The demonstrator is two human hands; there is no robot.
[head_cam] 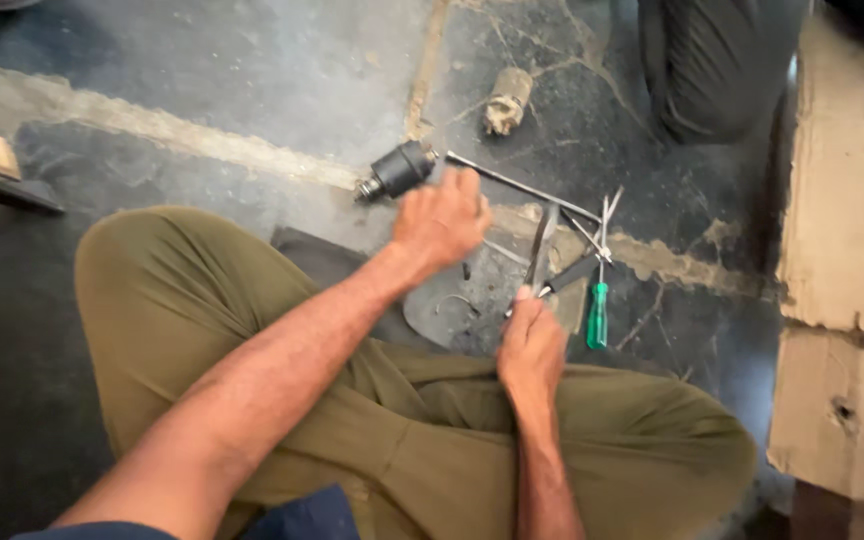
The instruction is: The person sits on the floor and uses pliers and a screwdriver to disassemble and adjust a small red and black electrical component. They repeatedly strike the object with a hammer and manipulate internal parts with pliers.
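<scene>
You are gripping a pair of pliers (542, 250) in your right hand (530, 345), fingers clamped around the lower end of the handles, the metal jaws pointing up and away from you over the floor. The pliers are sitting just above your lap, between your two hands, near the centre of the view. Your left hand (442, 220) is hovering further out, fingers curled loosely and blurred; I cannot tell whether it is holding anything, and it is not touching the pliers. Just beyond your left hand a small dark cylindrical motor part (397, 172) is lying on the floor with a short shaft sticking out at its left end. A long thin metal rod (522, 186) is running from beside that part diagonally toward the right. To the right of the pliers a green-handled screwdriver (598, 312) is lying upright in the frame, tip up, crossing a few other thin metal tools (592, 235) fanned out near it. A dark flat scrap (442, 310) is lying under the pliers. Further out a dirty pale cylindrical piece (507, 100) is lying on the cracked grey stone floor (252, 80). You are sitting cross-legged in olive trousers (182, 300). A worn pale block (847, 250) is standing along the right edge.
</scene>
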